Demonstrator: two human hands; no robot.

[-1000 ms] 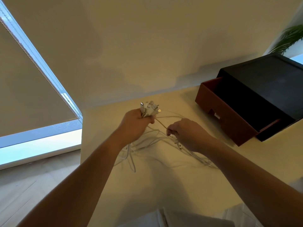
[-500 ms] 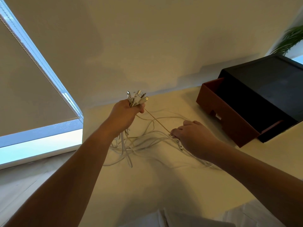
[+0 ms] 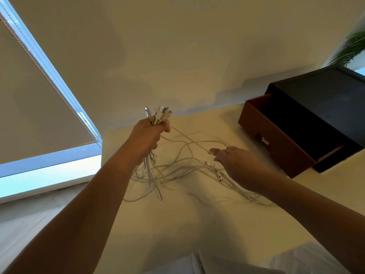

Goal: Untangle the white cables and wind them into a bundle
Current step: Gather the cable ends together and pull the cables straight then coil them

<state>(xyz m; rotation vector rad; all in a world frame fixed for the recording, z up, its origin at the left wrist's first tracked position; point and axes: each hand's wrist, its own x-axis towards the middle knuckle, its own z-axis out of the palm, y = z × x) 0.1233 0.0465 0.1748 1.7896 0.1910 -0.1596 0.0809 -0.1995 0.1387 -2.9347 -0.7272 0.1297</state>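
- A person's left hand (image 3: 150,135), raised above the table (image 3: 177,230), is clenched round a bunch of white cables (image 3: 177,169), with their plugs (image 3: 158,114) fanning out above the fist.
- One strand (image 3: 187,138) runs taut and straight from that fist, down and to the right, to the right hand (image 3: 235,163). Its fingertips (image 3: 212,151) appear to pinch the strand while the other fingers are loosely extended.
- The remaining lengths hang below the left fist and sprawl in loops on the table, between and beneath both hands, trailing off under the right forearm.
- The tangle lies just under the right hand, the nearer of the two. Freeing the strand likely means drawing it along its own line, away from the fist and towards the box (image 3: 276,147).
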